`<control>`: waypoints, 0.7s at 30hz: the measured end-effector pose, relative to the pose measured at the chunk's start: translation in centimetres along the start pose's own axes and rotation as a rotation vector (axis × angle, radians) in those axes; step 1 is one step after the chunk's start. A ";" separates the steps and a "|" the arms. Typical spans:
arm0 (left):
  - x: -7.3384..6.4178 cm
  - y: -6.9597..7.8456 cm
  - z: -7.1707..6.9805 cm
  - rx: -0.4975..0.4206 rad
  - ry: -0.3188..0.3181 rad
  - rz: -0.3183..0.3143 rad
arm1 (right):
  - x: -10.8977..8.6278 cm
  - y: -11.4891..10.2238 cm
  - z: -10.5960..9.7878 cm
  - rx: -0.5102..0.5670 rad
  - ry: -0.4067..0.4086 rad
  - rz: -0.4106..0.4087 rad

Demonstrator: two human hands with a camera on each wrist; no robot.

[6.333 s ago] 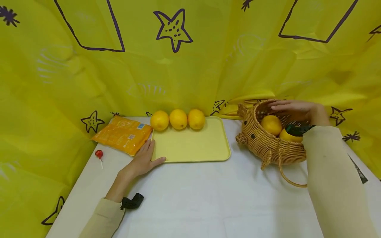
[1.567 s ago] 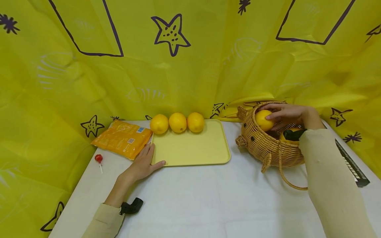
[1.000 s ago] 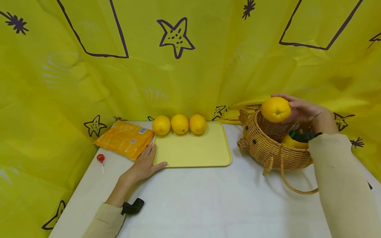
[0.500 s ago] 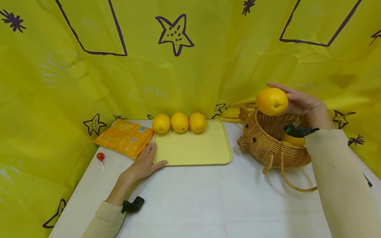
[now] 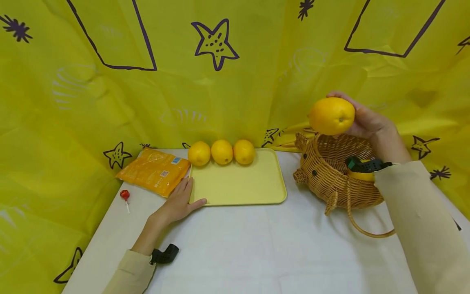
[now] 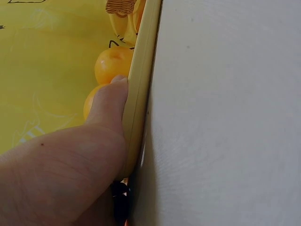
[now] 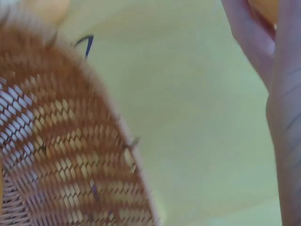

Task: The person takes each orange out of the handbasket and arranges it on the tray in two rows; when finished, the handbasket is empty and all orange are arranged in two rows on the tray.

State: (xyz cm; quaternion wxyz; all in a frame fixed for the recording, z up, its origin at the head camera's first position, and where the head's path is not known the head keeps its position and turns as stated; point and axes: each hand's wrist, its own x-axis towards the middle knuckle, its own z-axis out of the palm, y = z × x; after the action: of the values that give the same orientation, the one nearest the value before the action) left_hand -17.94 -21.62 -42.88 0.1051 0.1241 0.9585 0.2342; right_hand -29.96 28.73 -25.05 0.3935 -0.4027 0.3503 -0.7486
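Observation:
My right hand [image 5: 371, 122] grips an orange [image 5: 331, 116] above the wicker pig-shaped basket [image 5: 330, 185], its fingers mostly behind the fruit. Inside the basket another orange [image 5: 361, 175] shows, partly covered by the wrist camera. My left hand [image 5: 178, 206] rests at the near left corner of a pale yellow tray [image 5: 238, 185], fingers straight along its side and thumb along the front edge. In the left wrist view the thumb lies against the tray's rim [image 6: 141, 89]. Three oranges [image 5: 222, 152] sit in a row along the tray's back edge.
An orange packet [image 5: 154, 171] lies left of the tray, close to the left fingertips. A red lollipop [image 5: 125, 195] is near the table's left edge. The basket's handle [image 5: 367, 232] hangs down onto the white table [image 5: 257, 249]. A yellow curtain [image 5: 257, 94] stands behind.
My right hand reached into the basket, took hold of an orange and lifted it out, up and slightly left. My left hand has stayed at the tray's corner.

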 end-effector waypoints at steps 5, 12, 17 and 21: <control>0.0 -0.2 0.1 0.004 -0.003 -0.017 | 2.3 0.8 2.0 -0.153 0.031 -0.092; -0.1 -0.1 -0.1 0.000 0.006 -0.007 | 5.4 3.0 4.0 -0.244 0.170 -0.200; -0.1 0.1 -0.3 -0.010 0.014 0.010 | 6.7 4.2 4.9 -0.130 0.072 -0.294; -0.1 0.2 -0.2 -0.015 0.012 0.011 | 7.4 4.8 5.3 -0.074 0.065 -0.323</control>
State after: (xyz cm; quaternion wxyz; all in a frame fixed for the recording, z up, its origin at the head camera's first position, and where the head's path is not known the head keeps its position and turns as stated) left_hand -17.90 -21.58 -42.58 0.0991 0.1271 0.9566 0.2428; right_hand -26.53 19.03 -24.40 0.2415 -0.4435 0.3212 -0.8011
